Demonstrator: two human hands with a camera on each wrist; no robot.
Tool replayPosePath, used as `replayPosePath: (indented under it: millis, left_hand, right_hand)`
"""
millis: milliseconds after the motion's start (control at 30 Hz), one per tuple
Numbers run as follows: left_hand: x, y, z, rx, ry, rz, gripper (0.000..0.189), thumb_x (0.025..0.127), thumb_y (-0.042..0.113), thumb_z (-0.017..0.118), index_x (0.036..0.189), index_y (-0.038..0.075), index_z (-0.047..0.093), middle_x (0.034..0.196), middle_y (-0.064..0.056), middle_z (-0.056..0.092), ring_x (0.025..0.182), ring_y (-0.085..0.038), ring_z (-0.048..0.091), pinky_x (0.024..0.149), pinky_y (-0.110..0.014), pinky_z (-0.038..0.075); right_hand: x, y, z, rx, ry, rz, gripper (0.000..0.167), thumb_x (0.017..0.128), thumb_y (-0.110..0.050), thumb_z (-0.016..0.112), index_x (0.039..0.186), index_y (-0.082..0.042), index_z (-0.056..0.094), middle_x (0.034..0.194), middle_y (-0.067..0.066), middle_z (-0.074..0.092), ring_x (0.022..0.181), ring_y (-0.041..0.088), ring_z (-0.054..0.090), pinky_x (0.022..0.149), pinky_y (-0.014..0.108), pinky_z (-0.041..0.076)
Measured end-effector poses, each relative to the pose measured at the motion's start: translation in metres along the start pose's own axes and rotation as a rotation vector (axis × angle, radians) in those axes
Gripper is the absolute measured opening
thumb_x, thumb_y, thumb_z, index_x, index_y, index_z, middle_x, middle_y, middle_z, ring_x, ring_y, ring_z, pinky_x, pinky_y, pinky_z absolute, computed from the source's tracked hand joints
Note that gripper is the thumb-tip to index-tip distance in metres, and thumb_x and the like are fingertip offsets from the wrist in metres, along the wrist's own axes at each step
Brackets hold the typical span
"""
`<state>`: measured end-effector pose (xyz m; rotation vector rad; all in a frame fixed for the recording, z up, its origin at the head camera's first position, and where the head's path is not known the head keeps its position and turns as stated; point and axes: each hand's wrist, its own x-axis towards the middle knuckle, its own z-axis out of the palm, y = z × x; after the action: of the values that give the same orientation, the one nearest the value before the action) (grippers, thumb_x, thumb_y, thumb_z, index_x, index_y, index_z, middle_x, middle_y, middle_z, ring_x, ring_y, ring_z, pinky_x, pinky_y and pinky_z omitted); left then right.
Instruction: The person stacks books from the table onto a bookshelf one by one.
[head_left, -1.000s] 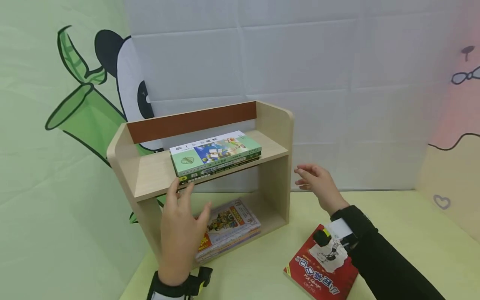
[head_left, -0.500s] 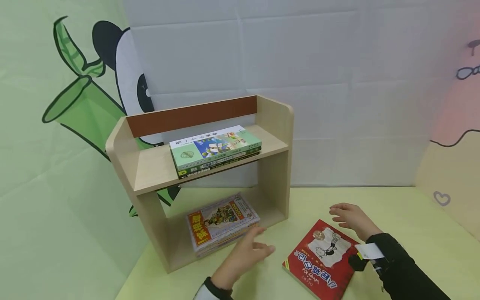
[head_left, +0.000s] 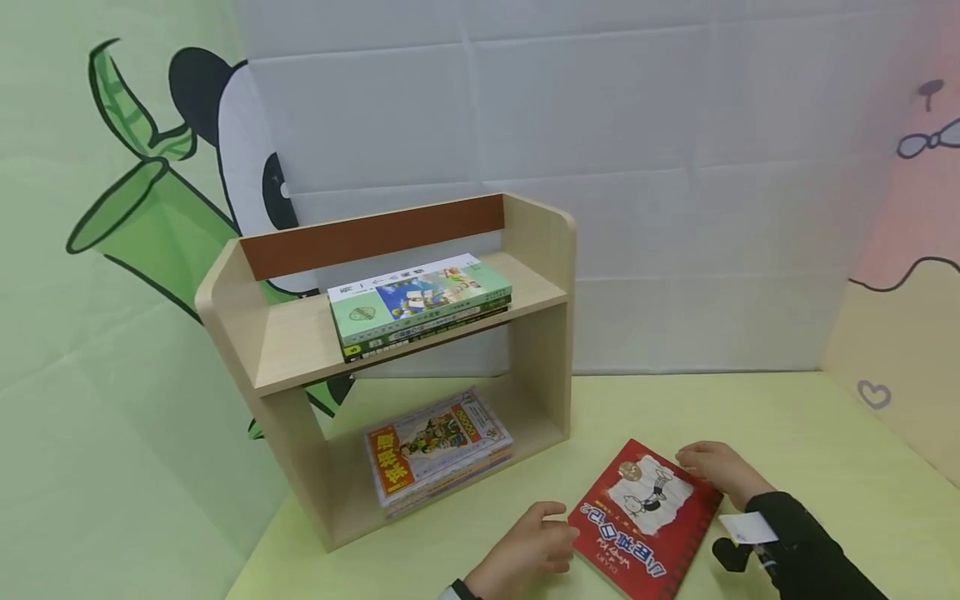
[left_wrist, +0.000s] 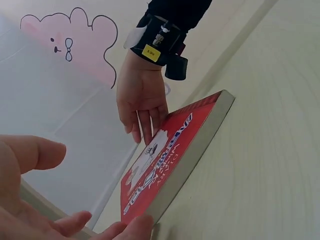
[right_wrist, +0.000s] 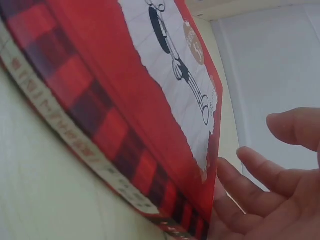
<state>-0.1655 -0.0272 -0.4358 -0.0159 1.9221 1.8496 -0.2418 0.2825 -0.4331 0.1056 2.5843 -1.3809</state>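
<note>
A red book [head_left: 645, 517] lies flat on the pale table, its cover showing a cartoon figure on a torn white patch. By its left edge is my left hand [head_left: 528, 546], loosely bent, the fingertips at the cover's side; in the left wrist view its lower fingers [left_wrist: 137, 227] meet the book's corner. At the far right corner is my right hand [head_left: 723, 471], thumb apart from the cover. In the right wrist view its fingers [right_wrist: 245, 175] reach the book's edge, and whether they press on it is hard to tell.
A wooden two-tier shelf [head_left: 543, 358] stands left of the red book. A stack of green books [head_left: 420, 304] lies on its upper board, and another stack of books [head_left: 438, 450] on the lower one. A fabric wall [head_left: 637, 208] runs behind.
My left hand has come down from the upper shelf to the red book's left edge. My right hand has lowered to the book's far right corner. The shelf's books look the same.
</note>
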Motion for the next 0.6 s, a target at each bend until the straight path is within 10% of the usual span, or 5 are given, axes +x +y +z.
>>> replayPosePath:
  millis: [233,433,600]
  left_hand:
    - [-0.003,-0.007,0.007,-0.177,0.118,-0.028,0.075,0.086,0.009,0.060,0.140,-0.014,0.013,0.124,-0.034,0.044,0.113,-0.044,0.052,0.092,-0.052,0.046]
    - [-0.011,-0.004,0.001,-0.532,0.023,-0.121,0.091,0.091,0.017,0.052,0.145,-0.009,-0.016,0.144,-0.046,-0.005,0.136,-0.058,0.012,0.106,-0.073,0.011]
    - [-0.010,0.003,-0.004,-0.618,-0.005,-0.142,0.091,0.090,0.022,0.050,0.144,-0.010,-0.016,0.146,-0.043,0.012,0.139,-0.053,0.012,0.104,-0.073,-0.004]
  right_hand:
    - [0.000,-0.003,0.007,-0.064,0.052,0.016,0.046,0.095,-0.023,0.055,0.119,0.016,0.054,0.110,0.029,0.059,0.096,0.036,0.057,0.081,0.046,0.052]
    - [-0.003,-0.002,0.015,-0.049,0.033,0.049,0.044,0.094,-0.022,0.057,0.118,0.015,0.055,0.103,0.022,0.062,0.089,0.029,0.058,0.074,0.041,0.054]
    - [-0.010,-0.004,0.023,-0.028,0.008,0.046,0.046,0.095,-0.021,0.057,0.120,0.017,0.052,0.105,0.024,0.061,0.090,0.030,0.059,0.076,0.042,0.054]
